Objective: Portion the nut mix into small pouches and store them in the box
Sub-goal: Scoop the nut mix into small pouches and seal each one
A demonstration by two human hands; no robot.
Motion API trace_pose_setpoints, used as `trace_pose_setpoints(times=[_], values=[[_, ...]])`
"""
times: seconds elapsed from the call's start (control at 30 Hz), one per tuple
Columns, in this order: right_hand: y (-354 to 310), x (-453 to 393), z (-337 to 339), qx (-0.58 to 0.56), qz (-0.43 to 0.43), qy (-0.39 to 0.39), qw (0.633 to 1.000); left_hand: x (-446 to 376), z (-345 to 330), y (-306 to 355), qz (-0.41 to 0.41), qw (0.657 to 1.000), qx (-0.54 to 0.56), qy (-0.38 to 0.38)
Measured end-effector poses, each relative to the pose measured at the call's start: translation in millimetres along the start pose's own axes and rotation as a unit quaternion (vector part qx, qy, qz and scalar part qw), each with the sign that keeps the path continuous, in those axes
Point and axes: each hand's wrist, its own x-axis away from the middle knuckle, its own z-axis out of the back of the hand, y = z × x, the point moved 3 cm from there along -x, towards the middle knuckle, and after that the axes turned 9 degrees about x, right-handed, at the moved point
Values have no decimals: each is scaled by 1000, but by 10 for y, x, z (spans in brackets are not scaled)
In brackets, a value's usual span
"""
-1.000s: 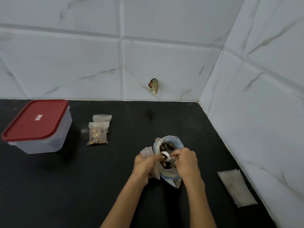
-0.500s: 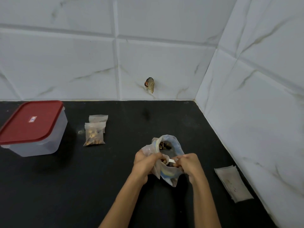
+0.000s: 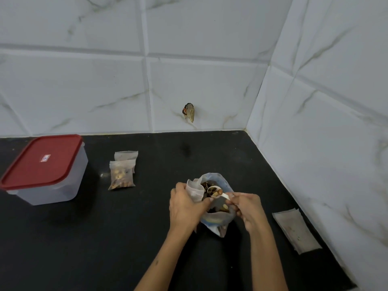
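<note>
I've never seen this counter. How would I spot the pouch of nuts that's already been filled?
Start at the red-lidded box at the left of the black counter. Just to its right lie two small clear pouches, one overlapping the other. The filled pouch is the nearer one, on top, brown with nuts; the far pouch behind it looks nearly empty.

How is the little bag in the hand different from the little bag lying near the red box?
The pouch in the left hand is held up, open and looks empty; the filled pouch lies flat on the counter, full of nuts, with no hand on it. Both are small clear plastic bags.
</note>
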Motion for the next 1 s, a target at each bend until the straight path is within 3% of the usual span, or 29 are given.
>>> trace_pose_setpoints(times=[0.17, 0.3, 0.57, 0.8, 1.0], values=[[-178, 192, 112, -35, 58, 52, 996, 63, 40, 136, -69, 997, -28, 9], [-391, 465, 165, -43, 160, 53, 985, 96, 50, 195, -80, 997, -19, -11], [-595, 772, -4, 182, 329, 36, 926, 118, 129, 247, -103, 994, 43, -10], [-651, 875, -58, 218, 347, 42, 911, 85, 203, 222, -100, 991, 85, -18], [-687, 916, -76, 172, 327, 50, 928, 56, 277, 216, -106, 989, 102, -23]])
